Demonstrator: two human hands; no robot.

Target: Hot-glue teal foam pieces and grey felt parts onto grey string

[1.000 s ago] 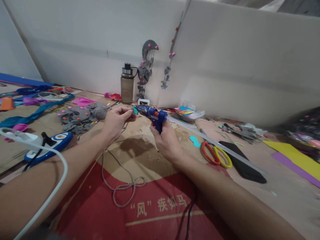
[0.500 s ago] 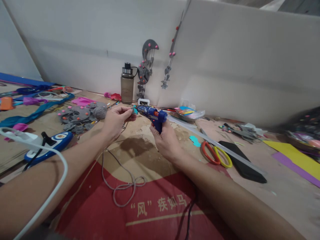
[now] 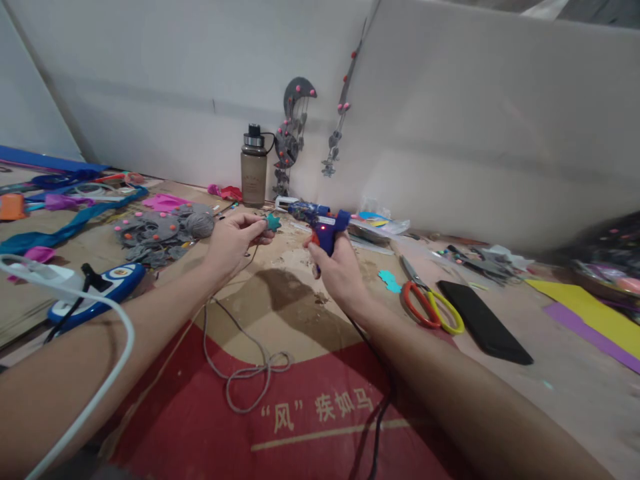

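A small teal star-shaped cutout [image 3: 273,223] is pinched between the thumb and fingers of my left hand [image 3: 240,237]. Below those fingers hangs a thin grey cord [image 3: 239,323], which runs down into loose loops on the red and tan board. My right hand [image 3: 340,270] grips a blue glue gun [image 3: 327,230] by its handle; a small red light glows on its side. The nozzle points left, a short way apart from the star. A long translucent glue stick reaches back from the gun, partly blurred. Another turquoise cutout [image 3: 389,281] lies right of my right hand.
Scissors with red and yellow handles [image 3: 433,308] and a black phone-like slab [image 3: 485,323] lie at right. A bottle [image 3: 254,170] stands by the wall. At left are grey felt pieces [image 3: 155,230], a blue power strip [image 3: 107,290] and a white cable [image 3: 113,377].
My right hand has moved the glue gun right and tilted it, drawing its nozzle away from the teal star. My left hand has stayed nearly in place, and the star shows more fully.
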